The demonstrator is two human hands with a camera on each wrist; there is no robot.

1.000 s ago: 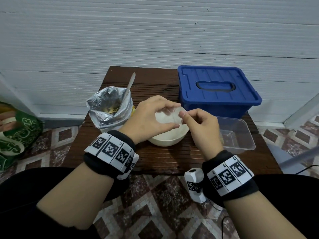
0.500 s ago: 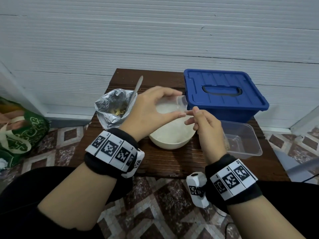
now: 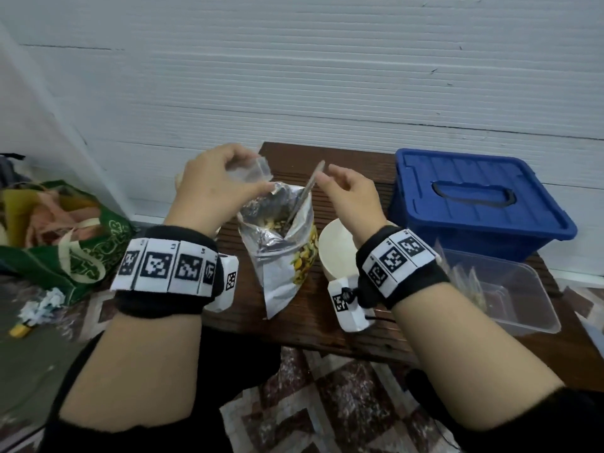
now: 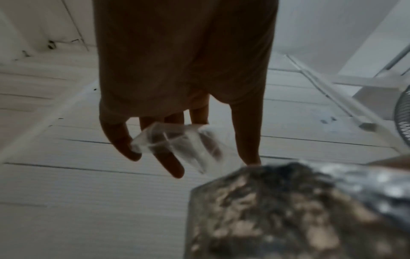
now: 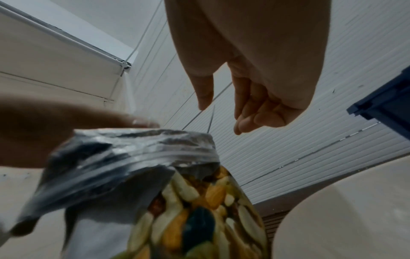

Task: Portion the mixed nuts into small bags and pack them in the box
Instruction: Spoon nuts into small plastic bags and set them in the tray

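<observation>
My left hand (image 3: 256, 179) pinches a small clear empty bag (image 3: 262, 170) and holds it just above the mouth of the open foil bag of mixed nuts (image 3: 281, 246). In the left wrist view the small bag (image 4: 177, 145) hangs between the thumb and fingers of that hand (image 4: 213, 163). A metal spoon (image 3: 309, 191) stands in the nuts. My right hand (image 3: 327, 176) is at the top of its handle, and the right wrist view shows the thumb and fingers of this hand (image 5: 219, 116) apart on either side of the handle (image 5: 211, 119).
A white bowl (image 3: 333, 256) stands right of the nut bag on the dark wooden table (image 3: 310, 308). A closed blue lidded box (image 3: 474, 197) is at the back right, a clear plastic container (image 3: 510, 299) in front of it. A green bag (image 3: 81, 253) lies on the floor, left.
Both hands moved left from above the white bowl to above the nut bag. The right hand let go of the small bag and went to the spoon handle.
</observation>
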